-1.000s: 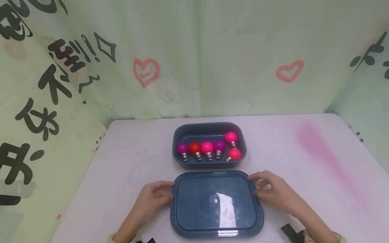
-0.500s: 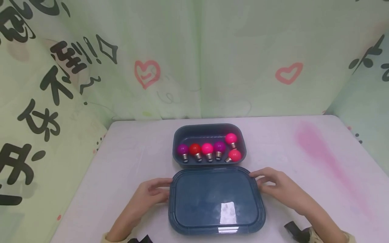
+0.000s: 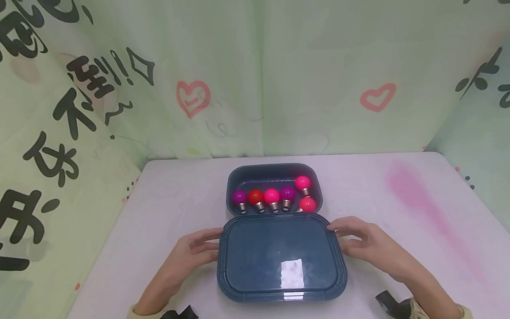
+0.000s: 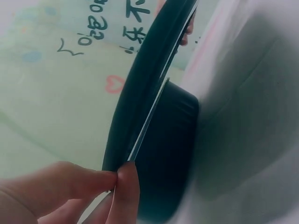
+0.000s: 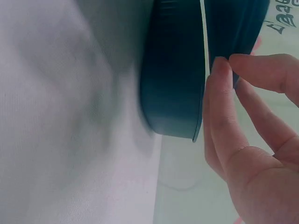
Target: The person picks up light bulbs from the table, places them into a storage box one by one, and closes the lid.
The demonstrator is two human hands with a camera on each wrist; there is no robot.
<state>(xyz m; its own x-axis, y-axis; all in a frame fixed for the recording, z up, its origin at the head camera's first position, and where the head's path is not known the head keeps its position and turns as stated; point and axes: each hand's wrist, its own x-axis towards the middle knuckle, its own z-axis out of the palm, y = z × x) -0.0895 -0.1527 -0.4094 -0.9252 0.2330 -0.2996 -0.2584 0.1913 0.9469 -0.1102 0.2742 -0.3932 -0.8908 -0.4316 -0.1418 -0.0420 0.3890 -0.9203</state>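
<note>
A dark blue rectangular lid [image 3: 263,257] is held raised off the table by both hands, its far edge overlapping the near rim of a matching box [image 3: 275,168]. On the lid's left edge, my left hand [image 3: 195,248] pinches the rim between thumb and fingers, as the left wrist view shows up close [image 4: 79,196]. My right hand [image 3: 368,241] pinches the right rim the same way; in the right wrist view its fingertips [image 5: 222,67] grip the lid beside the box wall [image 5: 175,84]. Inside the box lie several round bulbs with metal screw bases, including a red bulb [image 3: 256,196] and a purple bulb [image 3: 287,193].
A white-covered table [image 3: 179,190] with a pink smear [image 3: 422,199] carries the box. Pale green curtains [image 3: 287,79] with hearts and black lettering enclose the back and sides.
Both hands have raised the lid and moved it away from me toward the box, and its far edge now covers the box's near rim. The bulbs and box have stayed put.
</note>
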